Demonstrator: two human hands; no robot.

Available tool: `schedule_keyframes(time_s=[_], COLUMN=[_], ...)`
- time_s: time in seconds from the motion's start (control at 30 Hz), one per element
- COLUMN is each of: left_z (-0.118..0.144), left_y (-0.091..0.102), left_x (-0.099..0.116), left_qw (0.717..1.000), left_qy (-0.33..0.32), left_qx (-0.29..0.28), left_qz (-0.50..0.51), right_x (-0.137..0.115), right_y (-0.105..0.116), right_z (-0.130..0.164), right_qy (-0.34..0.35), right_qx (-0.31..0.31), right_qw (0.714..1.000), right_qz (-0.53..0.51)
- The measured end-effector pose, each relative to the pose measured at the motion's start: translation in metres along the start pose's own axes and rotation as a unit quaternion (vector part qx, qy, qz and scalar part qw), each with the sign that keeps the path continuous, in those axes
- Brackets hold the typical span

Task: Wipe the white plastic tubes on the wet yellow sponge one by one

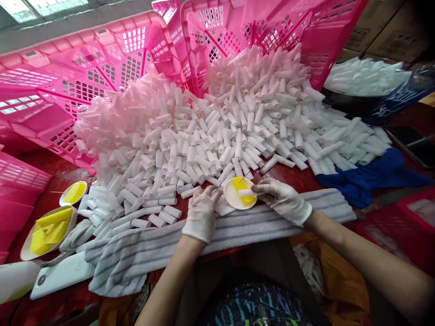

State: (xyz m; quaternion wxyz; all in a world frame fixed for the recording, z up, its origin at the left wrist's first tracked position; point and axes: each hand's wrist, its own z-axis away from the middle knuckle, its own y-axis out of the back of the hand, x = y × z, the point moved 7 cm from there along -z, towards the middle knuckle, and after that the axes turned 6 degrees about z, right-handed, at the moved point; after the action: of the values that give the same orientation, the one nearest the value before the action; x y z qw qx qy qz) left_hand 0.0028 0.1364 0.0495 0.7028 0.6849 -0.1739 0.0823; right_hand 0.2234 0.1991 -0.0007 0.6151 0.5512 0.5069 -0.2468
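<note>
My right hand (pixel 283 199), in a white glove, pinches a short white plastic tube (pixel 247 192) by one end. The tube lies level across the yellow sponge (pixel 240 183) in a small white dish (pixel 231 197). A thin stick stands out of the sponge. Left of the dish, my gloved left hand (pixel 201 213) rests with curled fingers at the front of a heap of white tubes (pixel 210 145). What its fingertips hold, if anything, is hidden. Beneath both wrists runs a striped towel (pixel 251 225) along the table's front edge.
Behind the heap, pink crates (pixel 163 45) lie tipped toward me. On the left are another dish of yellow sponge (pixel 73 194), a bowl of yellow pieces (pixel 50 232) and a white phone (pixel 64 275). A blue cloth (pixel 377 176) and a bowl of white pieces (pixel 367 79) are at right.
</note>
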Motion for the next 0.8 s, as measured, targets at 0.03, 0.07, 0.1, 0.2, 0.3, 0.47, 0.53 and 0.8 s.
schedule_keyframes(time_s=[0.03,0.07,0.1,0.2,0.3,0.47,0.53,0.8], left_z=[-0.005,-0.008,-0.011,-0.014,-0.008,0.007,0.009,0.014], left_y=[-0.003,-0.005,-0.007,-0.009,-0.005,-0.002,-0.005,-0.019], left_x=[-0.003,-0.006,-0.009,-0.020,-0.035,-0.049,-0.046,-0.028], left_qw=[1.000,0.999,0.998,0.997,0.981,0.883,0.840,0.680], left_qy=[-0.010,-0.020,-0.028,-0.030,0.016,0.128,0.155,0.213], left_qx=[-0.026,-0.044,-0.054,-0.030,0.060,0.152,0.128,0.096], left_qz=[-0.006,-0.006,0.001,0.061,0.183,0.425,0.504,0.695], right_x=[-0.001,-0.003,-0.004,-0.011,-0.017,-0.007,-0.007,-0.032], right_y=[0.000,0.000,0.000,-0.003,-0.005,-0.007,-0.006,0.004], right_z=[0.001,0.002,0.004,0.008,0.012,0.014,0.016,0.032], right_qy=[0.004,0.009,0.014,0.048,0.103,0.060,0.058,0.065], right_qx=[0.001,0.004,0.009,0.020,0.022,0.019,0.031,0.037], right_qw=[1.000,1.000,1.000,0.998,0.991,0.996,0.996,0.997], right_qz=[0.005,0.008,0.011,0.039,0.081,0.057,0.054,0.001])
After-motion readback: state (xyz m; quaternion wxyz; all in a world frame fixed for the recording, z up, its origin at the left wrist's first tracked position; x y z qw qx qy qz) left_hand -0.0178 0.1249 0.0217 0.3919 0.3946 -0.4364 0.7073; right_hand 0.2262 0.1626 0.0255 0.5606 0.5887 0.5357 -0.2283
